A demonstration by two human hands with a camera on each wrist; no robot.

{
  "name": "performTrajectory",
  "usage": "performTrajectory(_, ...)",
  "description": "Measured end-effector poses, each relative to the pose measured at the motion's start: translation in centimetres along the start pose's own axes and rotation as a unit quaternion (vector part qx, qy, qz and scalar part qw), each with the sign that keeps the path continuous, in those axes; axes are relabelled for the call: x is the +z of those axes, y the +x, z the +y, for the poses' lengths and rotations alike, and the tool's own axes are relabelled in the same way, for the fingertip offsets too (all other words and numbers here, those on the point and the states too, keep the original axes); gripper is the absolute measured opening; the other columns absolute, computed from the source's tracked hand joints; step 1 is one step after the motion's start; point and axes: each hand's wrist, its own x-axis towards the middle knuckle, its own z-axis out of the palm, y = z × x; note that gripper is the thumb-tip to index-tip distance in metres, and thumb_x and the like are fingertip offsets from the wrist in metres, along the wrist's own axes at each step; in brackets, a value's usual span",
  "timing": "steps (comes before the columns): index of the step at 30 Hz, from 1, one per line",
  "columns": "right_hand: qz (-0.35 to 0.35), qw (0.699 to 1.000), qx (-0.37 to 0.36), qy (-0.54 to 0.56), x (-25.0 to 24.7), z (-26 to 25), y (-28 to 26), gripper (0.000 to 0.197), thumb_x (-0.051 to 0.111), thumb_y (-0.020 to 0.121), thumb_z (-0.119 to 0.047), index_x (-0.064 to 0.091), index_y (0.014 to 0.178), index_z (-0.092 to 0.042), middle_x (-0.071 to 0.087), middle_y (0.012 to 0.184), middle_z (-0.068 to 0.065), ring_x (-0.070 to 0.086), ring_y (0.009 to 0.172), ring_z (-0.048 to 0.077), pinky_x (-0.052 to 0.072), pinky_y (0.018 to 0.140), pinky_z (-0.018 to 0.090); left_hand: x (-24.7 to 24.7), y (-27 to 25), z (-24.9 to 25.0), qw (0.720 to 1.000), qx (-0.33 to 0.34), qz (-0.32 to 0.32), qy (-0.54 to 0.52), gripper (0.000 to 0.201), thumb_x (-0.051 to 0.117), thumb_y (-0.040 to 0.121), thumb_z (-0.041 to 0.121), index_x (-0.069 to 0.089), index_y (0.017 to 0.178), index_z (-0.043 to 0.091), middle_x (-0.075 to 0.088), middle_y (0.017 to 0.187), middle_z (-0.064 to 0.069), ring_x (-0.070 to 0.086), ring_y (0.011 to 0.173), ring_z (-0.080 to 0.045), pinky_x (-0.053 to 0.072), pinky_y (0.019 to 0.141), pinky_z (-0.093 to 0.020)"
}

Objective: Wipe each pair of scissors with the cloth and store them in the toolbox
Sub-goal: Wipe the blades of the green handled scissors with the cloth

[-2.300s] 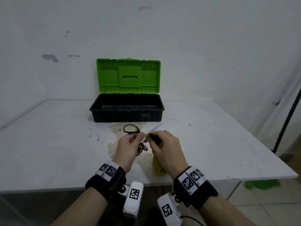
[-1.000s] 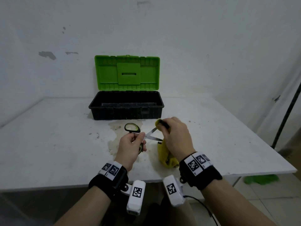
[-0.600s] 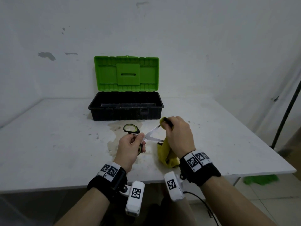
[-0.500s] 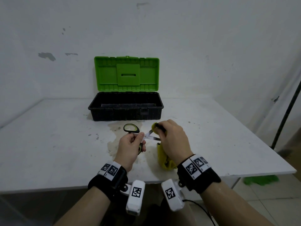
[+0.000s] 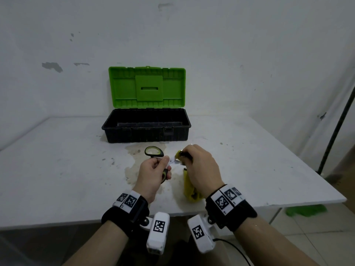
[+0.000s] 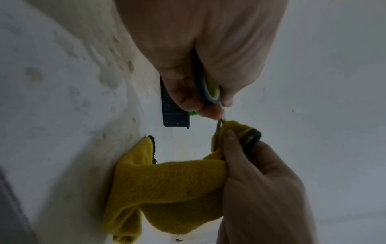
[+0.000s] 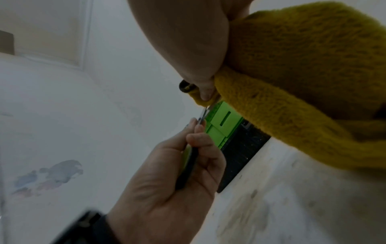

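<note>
My left hand grips a pair of scissors by its black and lime-green handles, low over the table in front of the toolbox. The blades stand spread apart, and only a short stretch of steel shows beside the pivot. My right hand pinches the yellow cloth around one blade close to the pivot. The rest of the cloth hangs down onto the table under my right wrist. The toolbox is black with a green lid standing upright; I see nothing inside it.
The white table carries a brownish stain below my hands. A white wall stands right behind the toolbox. A dark pole leans at the right, and a green rag lies on the floor beside the table's right corner.
My right hand slid the cloth out toward the blade tip, then back along the blade toward the pivot. The left hand kept its grip on the handles almost in place.
</note>
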Motion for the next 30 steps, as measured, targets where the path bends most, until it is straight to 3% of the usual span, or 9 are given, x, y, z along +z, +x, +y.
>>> performTrajectory(4,0.061,0.994,0.079,0.044,-0.6,1.3,1.0,0.012,0.053,0.097,-0.025,0.055,0.086,-0.021,0.057,0.084,-0.006,0.053,0.075,0.016,0.050,0.066,0.040,-0.3,-0.3,-0.1,1.000,0.005,0.000,0.008,0.023,0.058,0.099,0.018,0.065,0.087,-0.001,0.059,0.060,-0.002,0.052,0.049,-0.013,0.047,0.050,-0.021)
performTrajectory(7,0.099,0.993,0.038,0.060,-0.9,0.6,0.6,0.010,0.054,0.098,-0.026,0.059,0.091,-0.020,0.058,0.087,-0.007,0.053,0.077,0.012,0.047,0.066,0.031,-0.3,0.0,-0.1,1.000,0.012,0.013,0.021,0.023,0.059,0.099,0.019,0.065,0.089,0.000,0.060,0.062,-0.002,0.054,0.051,-0.013,0.048,0.052,-0.023)
performTrajectory(10,0.056,0.998,-0.026,0.026,-0.2,-1.0,-0.6,0.012,0.052,0.098,-0.029,0.061,0.096,-0.021,0.059,0.092,-0.006,0.054,0.082,0.012,0.047,0.067,0.028,-0.1,0.1,0.1,0.999,0.022,0.012,0.033,0.024,0.058,0.099,0.019,0.064,0.090,-0.003,0.060,0.063,-0.003,0.054,0.052,-0.015,0.048,0.054,-0.025)
performTrajectory(13,0.015,1.000,-0.010,-0.011,0.5,-1.4,-0.7,0.018,0.048,0.099,-0.033,0.061,0.097,-0.021,0.058,0.093,-0.005,0.055,0.083,0.015,0.050,0.068,0.033,0.2,-0.2,0.1,0.998,0.031,-0.004,0.047,0.023,0.057,0.100,0.016,0.064,0.088,-0.002,0.059,0.062,-0.004,0.054,0.050,-0.015,0.047,0.051,-0.024)
performTrajectory(18,0.061,0.996,0.070,0.001,-0.7,0.1,1.0,0.023,0.047,0.100,-0.035,0.063,0.097,-0.019,0.060,0.094,-0.003,0.057,0.083,0.018,0.050,0.068,0.036,-0.5,-0.5,-0.1,0.998,0.032,-0.001,0.055,0.022,0.058,0.099,0.017,0.064,0.084,0.003,0.060,0.062,-0.003,0.055,0.052,-0.015,0.048,0.052,-0.025)
performTrajectory(21,0.074,0.997,0.026,0.003,-1.1,-0.8,0.5,0.021,0.050,0.099,-0.035,0.064,0.098,-0.019,0.060,0.093,-0.005,0.055,0.080,0.014,0.049,0.066,0.033,-0.5,-0.2,-0.1,0.998,0.025,0.015,0.054,0.025,0.058,0.099,0.021,0.064,0.088,-0.001,0.061,0.065,-0.005,0.056,0.052,-0.014,0.049,0.054,-0.026)
performTrajectory(27,-0.016,1.000,-0.009,-0.020,0.8,-2.9,-1.8,0.020,0.048,0.100,-0.031,0.064,0.103,-0.019,0.059,0.097,-0.004,0.058,0.086,0.015,0.050,0.068,0.030,0.2,-0.4,-0.1,0.998,0.029,0.021,0.058,0.037,0.053,0.102,0.023,0.062,0.087,-0.010,0.061,0.061,-0.012,0.054,0.055,-0.021,0.044,0.055,-0.033)
performTrajectory(30,-0.042,0.999,-0.006,-0.011,0.8,-2.8,-2.0,0.020,0.049,0.100,-0.032,0.066,0.102,-0.022,0.058,0.095,-0.006,0.057,0.085,0.013,0.051,0.070,0.031,0.0,-0.6,-0.2,0.999,0.002,0.028,0.027,0.032,0.055,0.101,0.023,0.064,0.089,-0.006,0.063,0.068,-0.013,0.057,0.060,-0.021,0.048,0.056,-0.033)
